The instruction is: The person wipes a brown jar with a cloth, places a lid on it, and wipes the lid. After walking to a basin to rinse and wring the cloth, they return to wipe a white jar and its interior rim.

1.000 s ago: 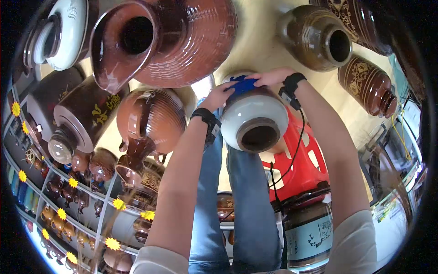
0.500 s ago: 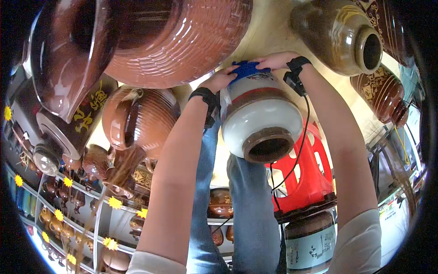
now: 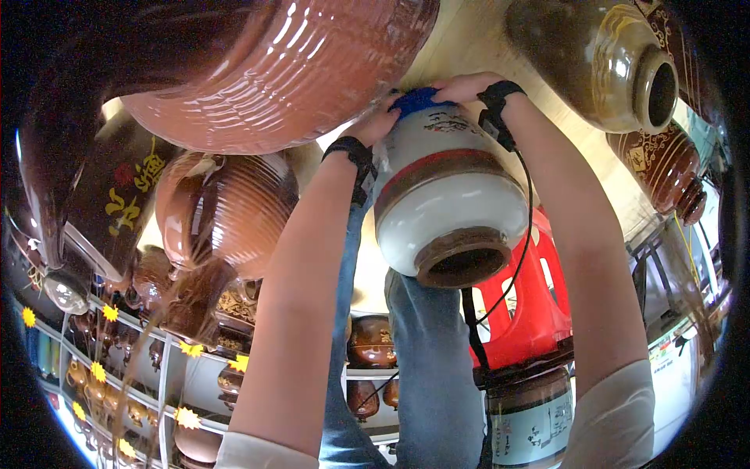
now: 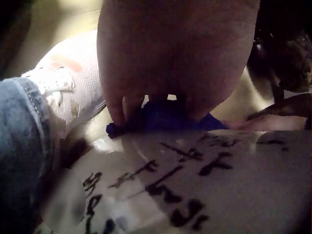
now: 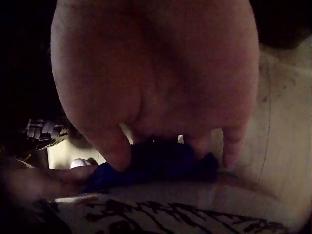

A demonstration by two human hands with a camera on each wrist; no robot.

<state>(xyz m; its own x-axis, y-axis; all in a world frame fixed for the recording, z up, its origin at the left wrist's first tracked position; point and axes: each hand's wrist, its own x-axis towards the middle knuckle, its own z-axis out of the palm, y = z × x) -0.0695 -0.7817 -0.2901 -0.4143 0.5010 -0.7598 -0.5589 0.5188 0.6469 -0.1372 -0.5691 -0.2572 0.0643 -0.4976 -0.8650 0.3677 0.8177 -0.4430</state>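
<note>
A white ceramic jar (image 3: 453, 199) with brown and red bands, a brown mouth and black brush writing is tilted, its mouth toward me. At its far end a blue cloth (image 3: 416, 102) lies against the glaze. My left hand (image 3: 376, 122) grips the cloth's left side, and my right hand (image 3: 466, 88) holds the right side with thumb and fingers. The left wrist view shows fingertips pressing the cloth (image 4: 168, 117) close above the black characters. In the dark right wrist view, fingers spread over the cloth (image 5: 163, 161) along the jar's surface.
A large ribbed brown jar (image 3: 312, 86) looms at the upper left, with a brown jug (image 3: 230, 199) below it. A red plastic stool (image 3: 519, 305) stands right of the white jar. A brown-glazed jar (image 3: 598, 70) lies farther right. Shelves of small pots line the lower left.
The white jar's mouth has come nearer and lower in view, exposing more of its red band and writing. Both hands stay on the cloth. The large brown jar looms closer as the view shifts.
</note>
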